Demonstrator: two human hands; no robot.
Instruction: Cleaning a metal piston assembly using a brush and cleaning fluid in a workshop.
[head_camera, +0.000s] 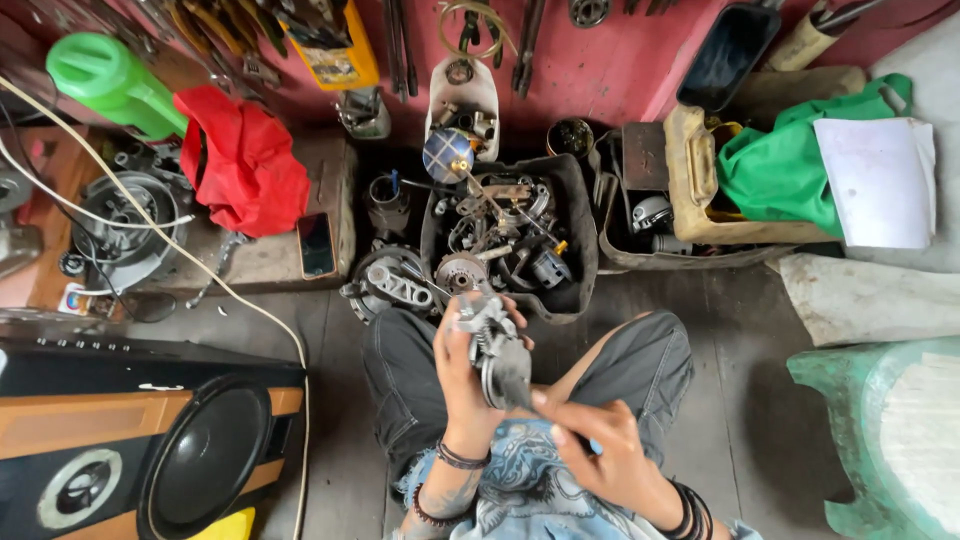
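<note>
The grey metal engine part (497, 352) sits above the lap, left hand (462, 362) wrapped round it, right hand (597, 440) at five o'clock pinching its lower edge. At twelve o'clock, the parts tray (575, 235). A greasy grip might slip, dropping it.

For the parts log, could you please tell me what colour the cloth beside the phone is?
The cloth is red, seen best in the head view, left of the tray of parts.
</note>
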